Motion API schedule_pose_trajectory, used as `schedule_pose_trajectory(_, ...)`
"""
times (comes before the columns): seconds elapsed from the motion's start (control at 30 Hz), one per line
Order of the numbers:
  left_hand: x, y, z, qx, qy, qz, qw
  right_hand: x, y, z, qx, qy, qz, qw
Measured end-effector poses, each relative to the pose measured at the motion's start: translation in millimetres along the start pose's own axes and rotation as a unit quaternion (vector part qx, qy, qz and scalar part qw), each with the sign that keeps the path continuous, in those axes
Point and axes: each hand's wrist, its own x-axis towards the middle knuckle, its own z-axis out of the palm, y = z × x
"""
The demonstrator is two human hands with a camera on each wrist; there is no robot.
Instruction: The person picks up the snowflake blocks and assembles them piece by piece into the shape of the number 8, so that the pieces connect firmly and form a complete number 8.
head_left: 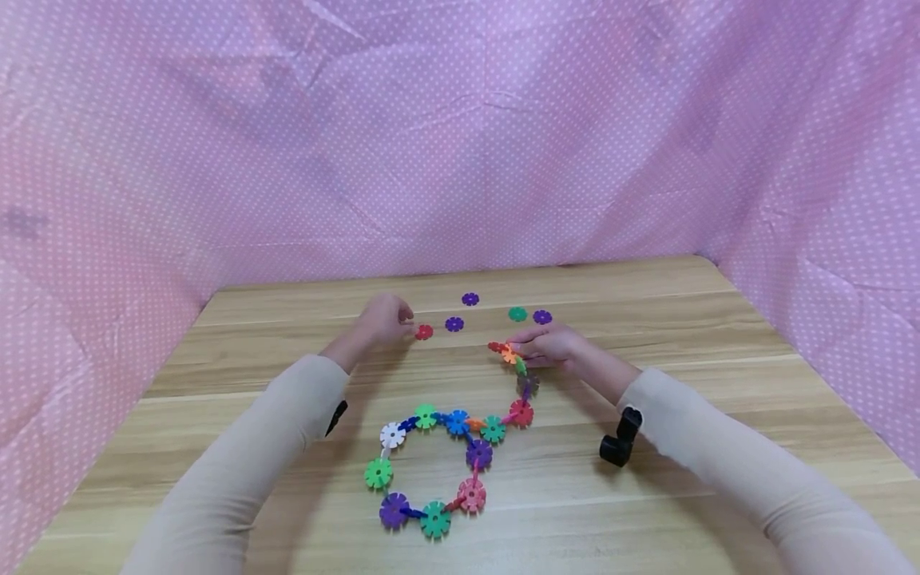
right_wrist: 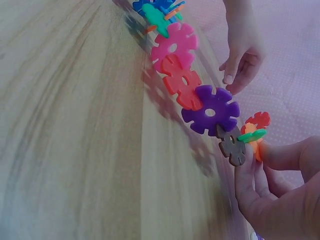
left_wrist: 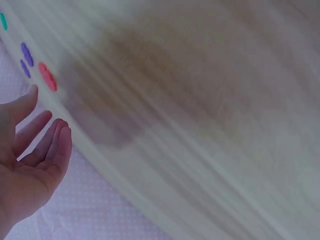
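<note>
My left hand is beside a loose red flower-shaped disc at the back of the table. In the left wrist view its fingers are relaxed and hold nothing, with a gap to the red disc. Near the end of a chain of notched plastic discs, my right hand pinches an orange disc between thumb and fingers. A red disc forms the chain's tip beyond it. Green, brown and purple discs follow, partly lifted, leading to a closed ring of multicoloured discs.
Behind the hands lie loose purple discs and a green disc. The ring, with a white disc on its left, occupies the wooden table's front middle. Pink dotted cloth hangs around the back and sides.
</note>
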Motion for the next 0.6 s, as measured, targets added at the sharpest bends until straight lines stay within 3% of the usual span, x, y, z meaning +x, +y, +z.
schedule_pose_trajectory(0.3,7.4,2.1,16.6,0.021,0.000,0.023,0.9995,1.8,0.4,0.4,0.008,-0.003,0.007,1.000)
schedule_pose_trajectory(0.47,8.4,7.5,17.0,-0.036,0.005,0.016,0.9992,1.0,-0.7,-0.2,0.011,0.009,0.013,1.000)
schedule_pose_trajectory(0.6,7.6,15.9,20.0,-0.104,-0.018,0.007,0.9944,0.4,0.4,-0.4,0.014,0.010,0.019,1.000)
